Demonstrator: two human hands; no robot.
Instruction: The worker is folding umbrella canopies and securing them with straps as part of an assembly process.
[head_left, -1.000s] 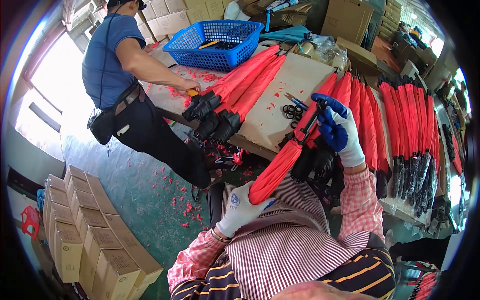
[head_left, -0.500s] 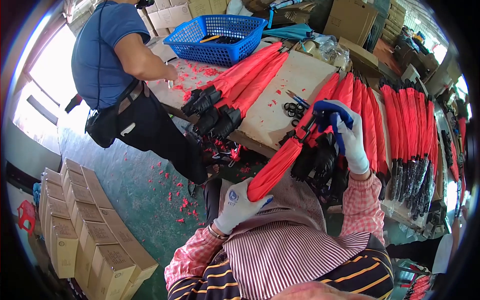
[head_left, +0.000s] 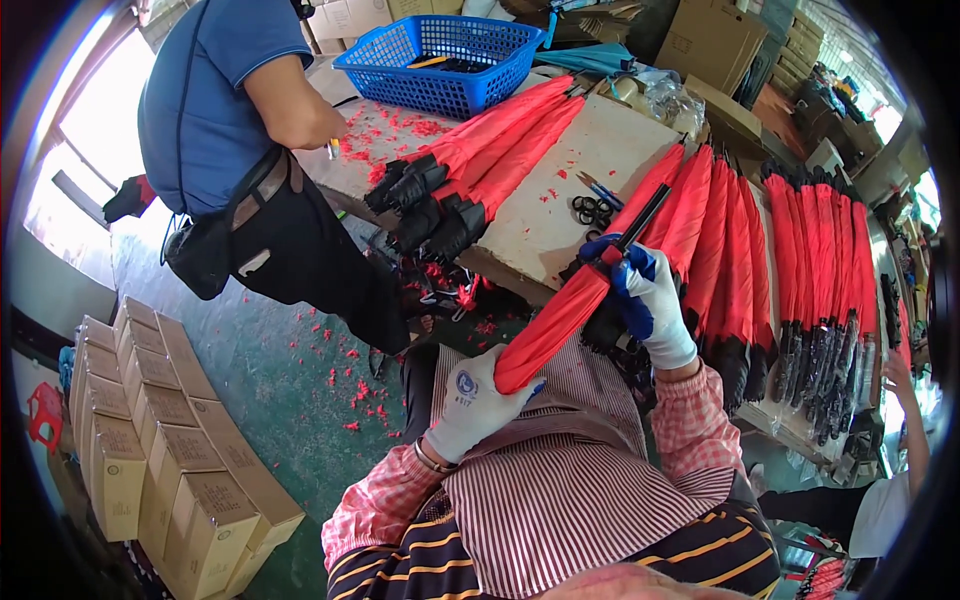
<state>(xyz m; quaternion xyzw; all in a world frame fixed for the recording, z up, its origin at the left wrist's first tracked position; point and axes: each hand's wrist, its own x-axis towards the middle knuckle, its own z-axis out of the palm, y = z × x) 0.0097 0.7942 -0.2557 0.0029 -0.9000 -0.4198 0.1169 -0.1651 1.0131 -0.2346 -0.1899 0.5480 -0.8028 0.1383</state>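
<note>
A folded red umbrella (head_left: 556, 330) lies slantwise across my front, its black shaft end (head_left: 646, 216) pointing away toward the table. My left hand (head_left: 478, 402), in a white and blue work glove, is wrapped round the lower near end of the red cloth. Higher up, my right hand (head_left: 645, 300), gloved the same way, has its fingers closed round the umbrella where cloth meets black shaft. Behind it, several more folded red umbrellas (head_left: 712, 250) with black ends lie on the table (head_left: 530, 240). Small black rings (head_left: 590, 210) and a pen-like tool (head_left: 600, 190) lie beside them.
Across the table a person (head_left: 225, 120) in a blue shirt stands by red scraps (head_left: 400, 128) and a blue basket (head_left: 440, 62). Stacked cartons (head_left: 185, 440) stand at the lower left. Bagged red umbrellas (head_left: 818, 260) lie at right, near another person's arm (head_left: 908, 420).
My right hand has moved down from the black end to close round the umbrella where the cloth meets the shaft, exposing that end. My left hand keeps its hold.
</note>
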